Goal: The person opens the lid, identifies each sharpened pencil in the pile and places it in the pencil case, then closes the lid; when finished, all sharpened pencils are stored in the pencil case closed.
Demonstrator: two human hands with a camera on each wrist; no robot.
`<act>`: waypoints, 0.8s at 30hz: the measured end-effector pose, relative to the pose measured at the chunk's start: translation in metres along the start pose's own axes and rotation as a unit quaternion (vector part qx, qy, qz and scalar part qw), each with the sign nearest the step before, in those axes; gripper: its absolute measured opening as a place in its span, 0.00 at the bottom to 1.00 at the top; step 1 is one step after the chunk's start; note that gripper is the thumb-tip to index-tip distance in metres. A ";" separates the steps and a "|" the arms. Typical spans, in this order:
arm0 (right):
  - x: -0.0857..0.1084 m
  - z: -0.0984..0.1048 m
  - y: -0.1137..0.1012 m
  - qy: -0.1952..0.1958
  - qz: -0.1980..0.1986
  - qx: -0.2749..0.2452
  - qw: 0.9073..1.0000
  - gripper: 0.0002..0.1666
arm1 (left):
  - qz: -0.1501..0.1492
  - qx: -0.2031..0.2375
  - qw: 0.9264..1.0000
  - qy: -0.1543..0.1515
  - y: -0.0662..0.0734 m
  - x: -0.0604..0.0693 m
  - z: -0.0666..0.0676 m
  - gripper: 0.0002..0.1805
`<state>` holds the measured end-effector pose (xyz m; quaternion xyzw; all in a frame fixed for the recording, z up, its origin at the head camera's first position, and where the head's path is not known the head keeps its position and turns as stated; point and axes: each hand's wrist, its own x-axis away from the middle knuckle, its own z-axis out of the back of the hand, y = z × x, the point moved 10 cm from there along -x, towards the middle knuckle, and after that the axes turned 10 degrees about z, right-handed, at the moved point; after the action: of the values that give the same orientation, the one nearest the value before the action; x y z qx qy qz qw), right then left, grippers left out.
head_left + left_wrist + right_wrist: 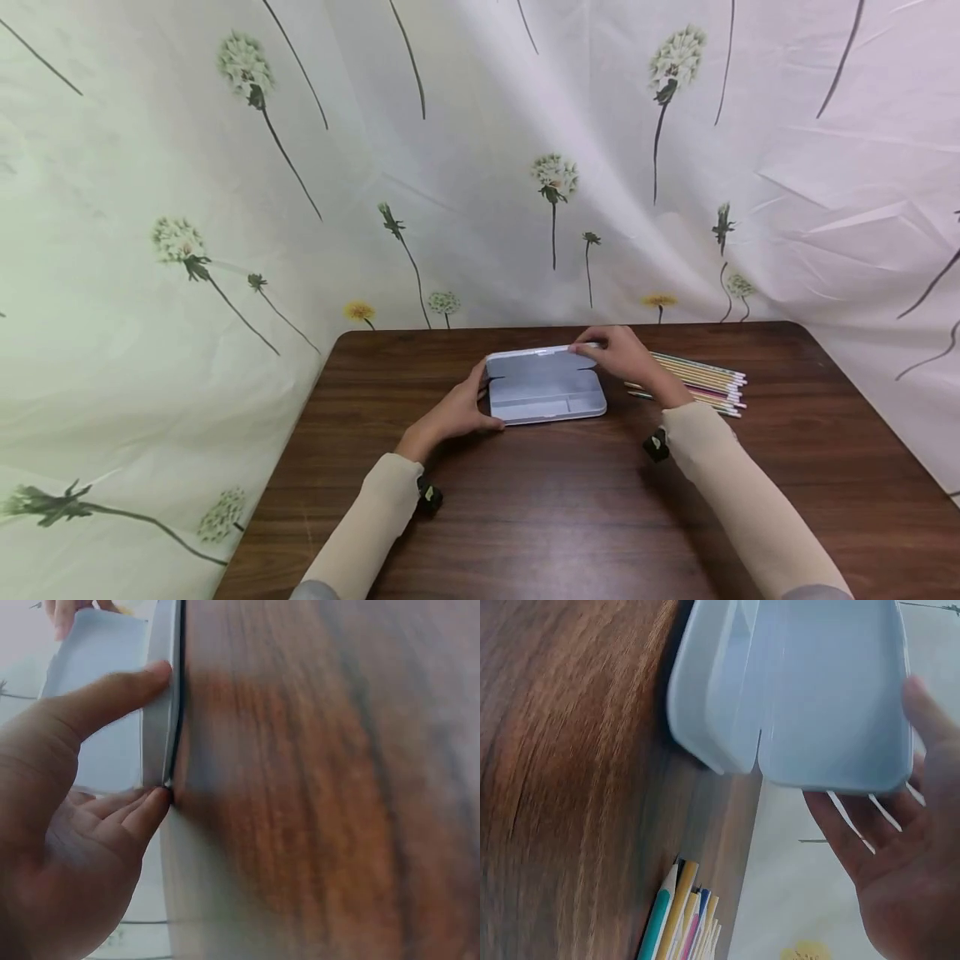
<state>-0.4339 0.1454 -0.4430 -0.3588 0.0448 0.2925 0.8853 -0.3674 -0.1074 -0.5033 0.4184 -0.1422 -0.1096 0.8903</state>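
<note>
A pale grey-blue case (536,385) lies on the table with its hinged lid (534,364) raised; a small divided compartment shows along its near side. The left hand (461,410) holds the case's left end, thumb at the near corner and fingers at the side, as the left wrist view (82,787) also shows. The right hand (618,354) pinches the lid's upper right corner, thumb on the inner edge and fingers behind it; the right wrist view shows this hand (907,840) at the lid (832,697). Inside, the visible parts of the case hold nothing.
Several pencils (705,375) lie side by side on the brown wooden table (570,517), to the right of the case and partly behind the right forearm. A white cloth (480,167) printed with dandelions hangs behind and beside the table.
</note>
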 end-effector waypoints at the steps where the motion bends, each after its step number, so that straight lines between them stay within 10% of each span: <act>1: -0.001 0.002 0.002 0.015 -0.007 0.000 1.000 0.16 | -0.001 0.005 1.000 -0.002 -0.001 0.000 0.000 0.67; 24: 0.001 -0.001 0.061 0.138 -0.164 -0.124 0.969 0.16 | 0.024 -0.006 1.000 -0.006 -0.009 0.000 0.001 0.53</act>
<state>-0.4667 0.1805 -0.4811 -0.5051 0.0702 0.0939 0.8551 -0.3683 -0.1138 -0.5094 0.4087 -0.1572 -0.0912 0.8944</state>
